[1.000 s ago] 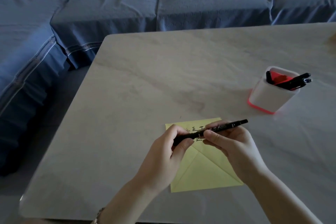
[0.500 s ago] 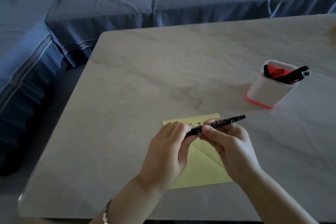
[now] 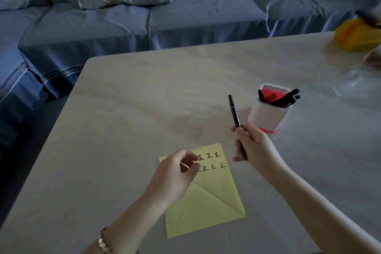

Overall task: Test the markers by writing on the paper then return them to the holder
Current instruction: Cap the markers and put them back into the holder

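Grips black marker (image 3: 234, 111) upright in right hand (image 3: 254, 146), just left of white holder (image 3: 268, 113); holds left hand (image 3: 177, 173) loosely curled, empty, over yellow paper (image 3: 206, 208).

Dim, bluish light; soft glare on the table (image 3: 340, 72) at right; edges blurred, wide-angle bowed.

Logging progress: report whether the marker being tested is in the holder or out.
Out. The right hand grips the marker in the air beside the holder, where other markers stand.
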Demonstrator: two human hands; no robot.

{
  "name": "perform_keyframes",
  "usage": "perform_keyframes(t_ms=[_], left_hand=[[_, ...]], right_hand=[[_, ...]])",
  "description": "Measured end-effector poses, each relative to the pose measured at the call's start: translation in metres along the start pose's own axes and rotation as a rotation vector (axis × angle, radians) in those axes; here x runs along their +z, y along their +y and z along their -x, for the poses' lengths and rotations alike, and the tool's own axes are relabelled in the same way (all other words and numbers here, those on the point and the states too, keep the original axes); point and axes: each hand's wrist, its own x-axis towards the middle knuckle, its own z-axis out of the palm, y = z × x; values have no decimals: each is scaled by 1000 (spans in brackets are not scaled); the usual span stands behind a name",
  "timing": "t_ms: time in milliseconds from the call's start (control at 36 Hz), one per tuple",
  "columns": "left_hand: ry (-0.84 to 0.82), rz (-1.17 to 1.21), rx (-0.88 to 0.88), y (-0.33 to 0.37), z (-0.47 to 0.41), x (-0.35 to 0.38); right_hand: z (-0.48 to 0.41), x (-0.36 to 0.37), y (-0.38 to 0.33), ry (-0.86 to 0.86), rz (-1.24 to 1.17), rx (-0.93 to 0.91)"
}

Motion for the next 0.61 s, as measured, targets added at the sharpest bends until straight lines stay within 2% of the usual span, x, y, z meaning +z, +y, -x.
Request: perform_keyframes(t_ms=[56,111,222,333,444,528,611], left_hand=[[-10,-22,-4,4,-5,-2],[-12,-38,3,10,-10,-3],[-4,-130,52,20,-19,-6],[-24,-174,66,30,-24,-10],[-30,-109,27,36,-25,-14],[-31,-75,21,36,-24,-18],[-34,-62,16,35,-22,-21]], right_hand=[[-12,-30,-10,92,341,-137],[-17,-59,-28,166,551,-243],[-25,-103,-56,282,770,-303],[-39,-126,-64,433,809,-251],[-65,-115,-59,287,928,-136],[-79,-98,-54,162,990,-146],[-79,-87,-53,127,975,-144]])
